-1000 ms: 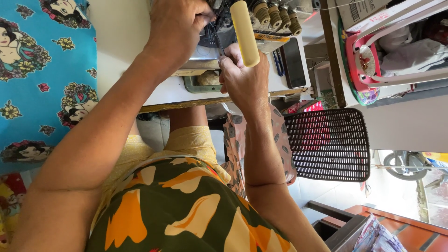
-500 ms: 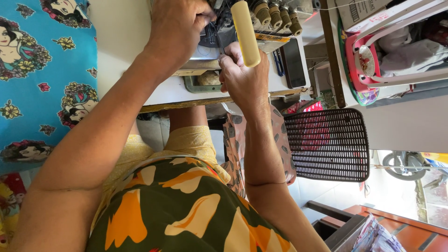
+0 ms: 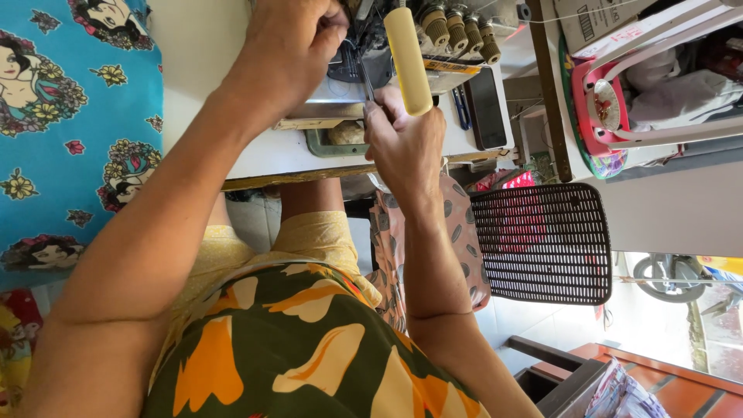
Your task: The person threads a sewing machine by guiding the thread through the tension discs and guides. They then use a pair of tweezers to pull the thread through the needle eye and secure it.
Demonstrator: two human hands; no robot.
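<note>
Hands crowd the sewing machine (image 3: 410, 46) head: left hand (image 3: 290, 46) curled shut w/ fingertips at the needle area, grip contents hidden; right hand (image 3: 402, 143) closed on yellow-handled tool (image 3: 408, 58), tip probably aimed at same spot.

top: green with orange and cream blotches | shorts: pale yellow | arms: bare, no sleeves visible

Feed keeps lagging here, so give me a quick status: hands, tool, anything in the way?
Left hand closed at the sewing machine. Right hand grips a pale yellow handle, tip hidden. Dark phone beside, apart.
</note>
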